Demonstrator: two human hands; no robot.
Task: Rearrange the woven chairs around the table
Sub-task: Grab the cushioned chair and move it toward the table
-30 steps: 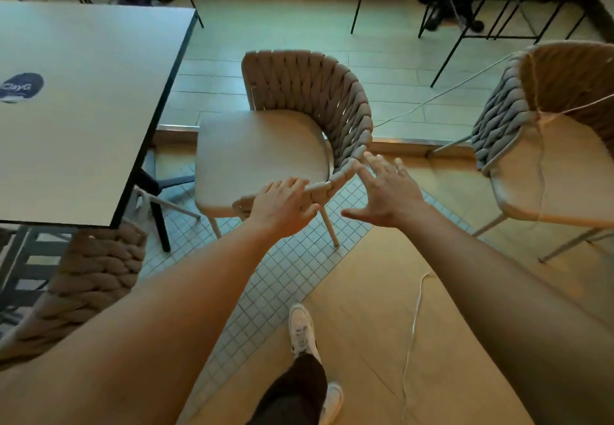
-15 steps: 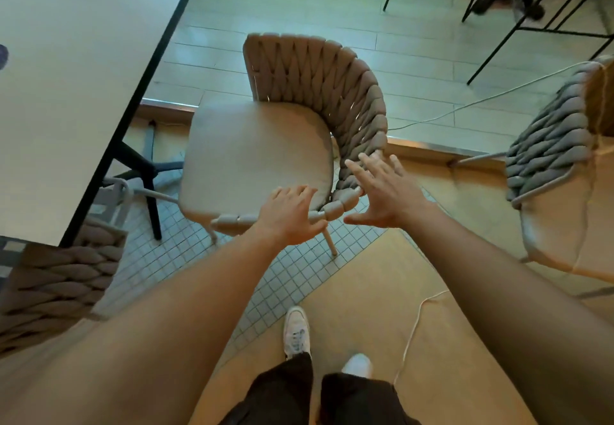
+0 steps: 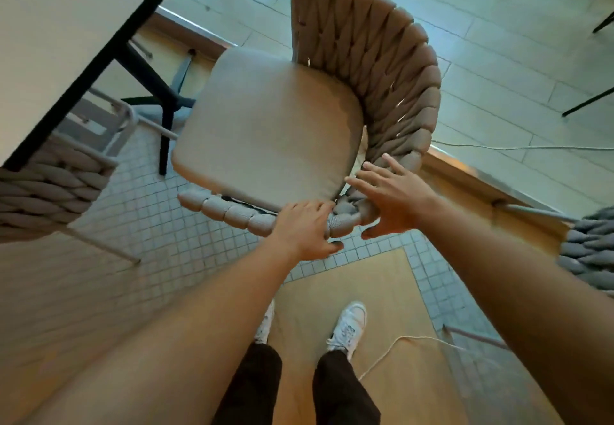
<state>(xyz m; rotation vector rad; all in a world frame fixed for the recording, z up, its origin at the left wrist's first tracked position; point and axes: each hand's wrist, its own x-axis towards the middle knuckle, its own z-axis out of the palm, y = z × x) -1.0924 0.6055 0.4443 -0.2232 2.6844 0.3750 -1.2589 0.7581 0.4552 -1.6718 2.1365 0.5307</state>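
The person has bare forearms, no sleeves showing. At six o'clock, dark brown trousers (image 3: 295, 388) end above white lace-up sneakers (image 3: 347, 328) with slightly scuffed toes.

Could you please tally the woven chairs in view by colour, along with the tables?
Beige woven chairs: 2, centre and lower left
Grey woven chairs: 1, at right edge
Tables: 1
Total: 4
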